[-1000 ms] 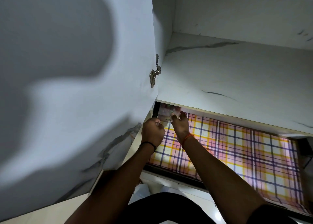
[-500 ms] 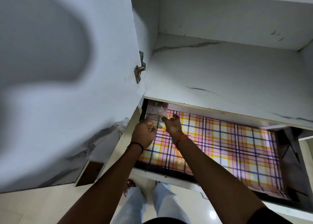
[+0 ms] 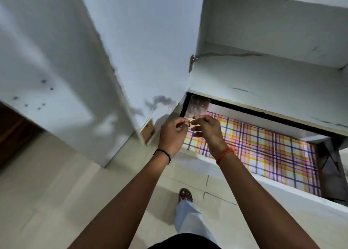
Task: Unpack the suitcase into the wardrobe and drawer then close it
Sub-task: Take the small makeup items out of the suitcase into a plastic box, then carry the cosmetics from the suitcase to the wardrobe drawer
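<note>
Both grips hang half-curled above the near-left corner of the open drawer (image 3: 188, 166), and we read them as released: our left hand (image 3: 172, 135) has its fingertips pinched loosely toward each other, our right hand (image 3: 207, 131) has its fingers bent downward, and we see nothing held in either, though blur keeps us from being sure about the narrow gap where the two sets of fingertips nearly meet.

From the head camera, the only view we have, a small packet (image 3: 199, 106) with a pinkish, speckled pattern lies in the far-left corner of the drawer, on or just beyond the checked liner (image 3: 263, 151). It sits just past our fingertips, farther into the drawer, with its long axis running near to far. Our right hand is slightly nearer to it.

The wardrobe door (image 3: 131, 51) stands open on the left, hung on its hinge (image 3: 192, 62), and the shelf (image 3: 263, 79) above the drawer is bare. The suitcase is not in view.

We judge the packet to be placed already, so the coming move is most likely back to the suitcase for more. The rest of the drawer shows only liner.
</note>
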